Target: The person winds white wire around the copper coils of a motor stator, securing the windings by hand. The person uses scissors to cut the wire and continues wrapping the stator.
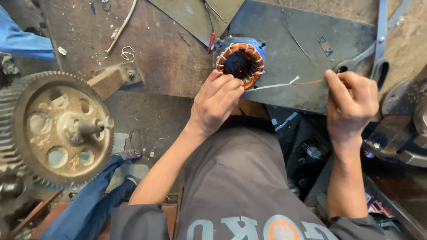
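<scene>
A blue motor stator (240,60) with orange copper windings stands on a dark metal sheet (302,53). My left hand (215,102) rests against its near rim, fingers curled on the winding edge. A thin white sleeve with an orange wire (284,84) runs from the stator to the right. My right hand (349,104) pinches the far end of that wire, pulled taut above the sheet.
A large rusty gear wheel (55,131) with a shaft sits at left. A metal bracket (113,78) lies beside it. Large metal shears (378,49) lie at top right. Another person's blue-trousered leg and sandalled foot (126,155) are at lower left. Dark machine parts (400,133) crowd the right.
</scene>
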